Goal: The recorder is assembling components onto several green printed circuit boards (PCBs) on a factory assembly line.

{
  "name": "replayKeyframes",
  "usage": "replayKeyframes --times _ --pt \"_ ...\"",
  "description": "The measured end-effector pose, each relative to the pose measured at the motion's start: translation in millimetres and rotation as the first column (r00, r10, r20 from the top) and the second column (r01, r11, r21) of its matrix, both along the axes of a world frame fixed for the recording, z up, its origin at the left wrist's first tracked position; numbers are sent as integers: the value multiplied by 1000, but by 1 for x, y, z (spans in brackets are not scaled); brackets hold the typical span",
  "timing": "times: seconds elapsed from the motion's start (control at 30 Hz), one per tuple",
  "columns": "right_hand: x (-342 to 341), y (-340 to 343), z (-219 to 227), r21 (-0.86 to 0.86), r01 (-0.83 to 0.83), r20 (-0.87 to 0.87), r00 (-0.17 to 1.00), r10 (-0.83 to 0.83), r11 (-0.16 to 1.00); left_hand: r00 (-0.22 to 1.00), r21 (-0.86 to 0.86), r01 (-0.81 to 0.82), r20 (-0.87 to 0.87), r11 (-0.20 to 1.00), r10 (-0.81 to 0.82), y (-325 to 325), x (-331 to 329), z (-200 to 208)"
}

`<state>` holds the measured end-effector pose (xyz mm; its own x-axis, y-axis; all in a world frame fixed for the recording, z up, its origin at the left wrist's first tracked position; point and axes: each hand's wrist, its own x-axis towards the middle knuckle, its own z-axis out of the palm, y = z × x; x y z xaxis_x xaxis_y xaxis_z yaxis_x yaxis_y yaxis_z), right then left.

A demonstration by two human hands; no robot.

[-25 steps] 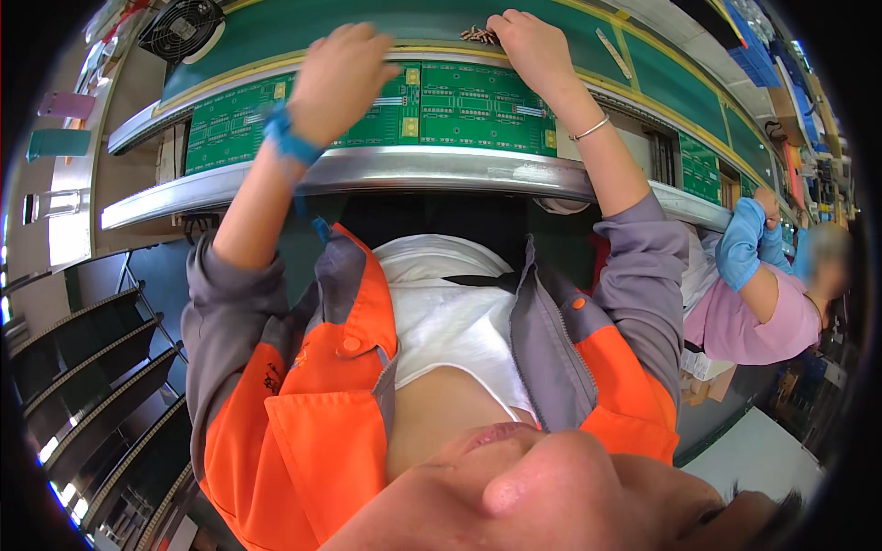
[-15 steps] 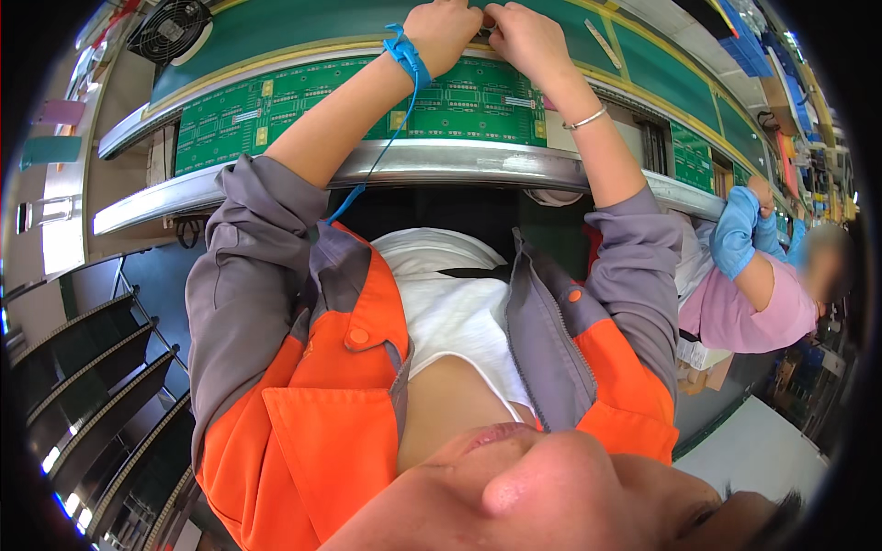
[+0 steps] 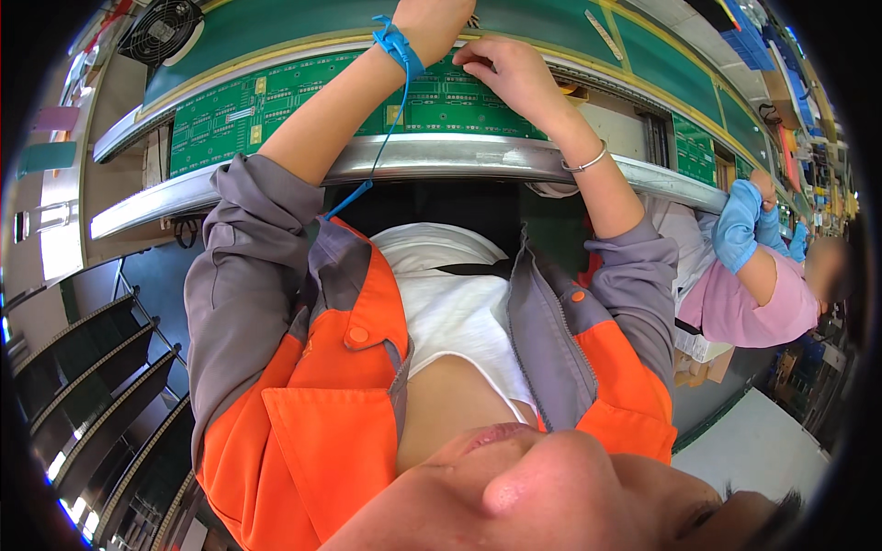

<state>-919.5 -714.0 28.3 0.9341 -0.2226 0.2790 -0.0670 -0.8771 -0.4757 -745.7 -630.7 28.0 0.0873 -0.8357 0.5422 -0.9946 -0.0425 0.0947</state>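
Note:
A long green printed circuit board (image 3: 317, 101) lies between two metal rails in front of me. Over its far edge, my right hand (image 3: 514, 73) is closed, thumb and forefinger drawn together low above the board. Whatever those fingertips hold is too small to make out. My left hand (image 3: 434, 20) reaches beyond the far rail, partly cut off by the upper edge of the view. Small dark pin-like bits (image 3: 473, 20) show beside its fingers, which are mostly hidden. A blue wrist strap (image 3: 397, 48) with a cord circles my left wrist.
The near metal rail (image 3: 441, 158) runs across in front of my body. A black fan (image 3: 161, 32) stands at the far left. Another green board (image 3: 694, 149) sits farther right on the line, near a co-worker in pink with blue sleeves (image 3: 738, 225). Black slotted racks (image 3: 87, 354) stand lower left.
My hands have parted. The right one has come nearer and slightly left, down over the board; the left has shifted slightly left and farther out. The board has slid a little left.

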Motion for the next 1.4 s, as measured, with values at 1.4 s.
replayKeyframes --times 1.4 --pt "5 27 -7 -593 -28 38 997 63 804 696 -18 273 -686 962 -210 77 24 -21"
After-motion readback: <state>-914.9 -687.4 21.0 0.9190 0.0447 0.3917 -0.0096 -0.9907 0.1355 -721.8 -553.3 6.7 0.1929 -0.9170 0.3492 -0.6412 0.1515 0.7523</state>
